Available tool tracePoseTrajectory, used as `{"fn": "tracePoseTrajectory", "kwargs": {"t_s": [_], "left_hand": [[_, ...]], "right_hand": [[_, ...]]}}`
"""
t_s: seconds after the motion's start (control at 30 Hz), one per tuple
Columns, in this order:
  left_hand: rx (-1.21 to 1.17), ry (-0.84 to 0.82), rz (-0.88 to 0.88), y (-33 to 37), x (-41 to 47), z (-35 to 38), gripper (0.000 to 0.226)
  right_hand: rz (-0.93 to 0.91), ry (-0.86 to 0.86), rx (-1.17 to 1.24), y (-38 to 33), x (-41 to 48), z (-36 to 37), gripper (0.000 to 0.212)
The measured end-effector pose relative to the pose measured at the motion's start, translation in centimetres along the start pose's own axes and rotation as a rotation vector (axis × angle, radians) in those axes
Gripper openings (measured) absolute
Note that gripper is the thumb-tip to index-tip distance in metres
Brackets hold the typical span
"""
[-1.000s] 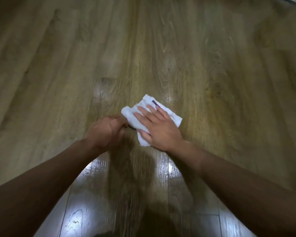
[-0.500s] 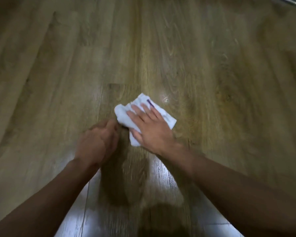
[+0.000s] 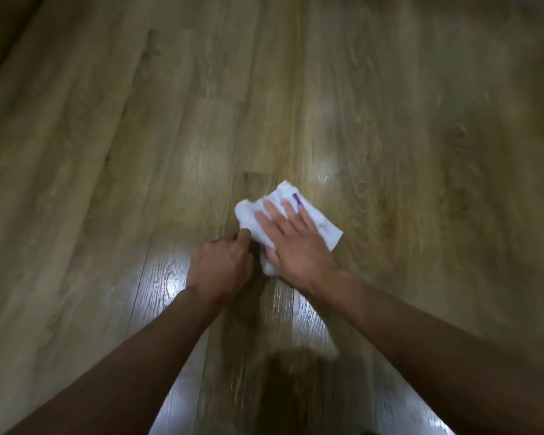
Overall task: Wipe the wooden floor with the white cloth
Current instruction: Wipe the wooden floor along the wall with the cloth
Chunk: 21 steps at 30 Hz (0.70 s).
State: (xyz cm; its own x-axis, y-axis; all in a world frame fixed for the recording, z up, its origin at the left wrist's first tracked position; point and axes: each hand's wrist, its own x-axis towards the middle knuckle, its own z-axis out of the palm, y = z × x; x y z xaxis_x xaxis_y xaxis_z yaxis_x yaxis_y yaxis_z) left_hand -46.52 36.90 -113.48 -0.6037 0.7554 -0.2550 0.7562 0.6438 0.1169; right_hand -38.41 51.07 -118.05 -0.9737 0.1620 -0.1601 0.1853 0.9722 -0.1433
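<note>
The wooden floor point(image 3: 421, 120) is seen across the whole view, w/ long planks running away from the camera. Bright glare point(image 3: 167, 277) is reflected off the near planks, and a dark shadow point(image 3: 289, 372) is cast at bottom ctr. A small shiny glint point(image 3: 322, 177) is noted on the boards just beyond the cloth.

Two bare forearms are extended fwd from the bottom corners and are brought close together near the ctr.

The R hand point(image 3: 299, 246) is laid flat, palm down, on top of the white cloth point(image 3: 321, 222). Its fingers are held straight and slightly spread, so the cloth is pressed to the floor, not clenched.

The L hand point(image 3: 220, 268) is placed just beside the R, knuckles up, fingers curled in. Its foremost fingertip is set against the cloth's near L edge. Whether that edge is pinched or only touched cannot be told, since the fingertips are hidden under the hand.

The cloth is spread, crumpled, on the floor at approx. ctr of view, mostly under the R hand. Its L lobe, far corner and R corner are left showing.

A small purple mark point(image 3: 296, 199) is seen on the cloth btwn the R fingertips.
</note>
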Motion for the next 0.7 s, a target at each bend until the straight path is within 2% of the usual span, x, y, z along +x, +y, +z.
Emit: {"fn": "tracePoseTrajectory", "kwargs": {"t_s": [0.07, 0.13, 0.2, 0.27, 0.37, 0.43, 0.5, 0.57, 0.7], "left_hand": [[0.056, -0.021, 0.033, -0.7, -0.3, 0.4, 0.026], [0.038, -0.037, 0.045, -2.0, -1.0, 0.3, 0.029], [-0.016, -0.069, 0.094, -3.4, -1.4, 0.0, 0.034], [-0.042, -0.062, 0.122, -5.7, -1.7, -0.4, 0.038], [-0.054, 0.026, -0.006, -8.9, -1.8, -0.7, 0.043], [-0.073, 0.092, -0.104, -10.5, -2.0, -0.4, 0.043], [-0.130, 0.169, -0.214, -11.9, -2.3, 0.2, 0.039], [-0.178, 0.173, -0.333, -13.1, -2.8, 0.7, 0.037], [-0.147, 0.181, -0.405, -13.3, -3.7, 2.0, 0.041]], "right_hand": [[-0.217, 0.056, -0.033, 1.5, -2.2, 0.9, 0.058], [-0.288, 0.095, 0.013, 3.4, -2.9, 1.3, 0.056], [-0.242, 0.082, 0.022, 4.5, -2.4, 1.2, 0.056], [-0.119, 0.080, 0.004, 3.6, 0.0, 0.6, 0.056], [0.055, 0.148, -0.028, -0.8, 5.4, 0.0, 0.058], [0.066, 0.155, -0.017, -4.8, 8.1, 0.3, 0.060], [-0.081, 0.132, -0.036, -8.1, 7.9, 1.2, 0.060], [-0.269, 0.072, -0.049, -8.8, 5.1, 1.6, 0.059], [-0.441, 0.021, -0.091, -4.1, 1.6, 1.1, 0.057]]}}
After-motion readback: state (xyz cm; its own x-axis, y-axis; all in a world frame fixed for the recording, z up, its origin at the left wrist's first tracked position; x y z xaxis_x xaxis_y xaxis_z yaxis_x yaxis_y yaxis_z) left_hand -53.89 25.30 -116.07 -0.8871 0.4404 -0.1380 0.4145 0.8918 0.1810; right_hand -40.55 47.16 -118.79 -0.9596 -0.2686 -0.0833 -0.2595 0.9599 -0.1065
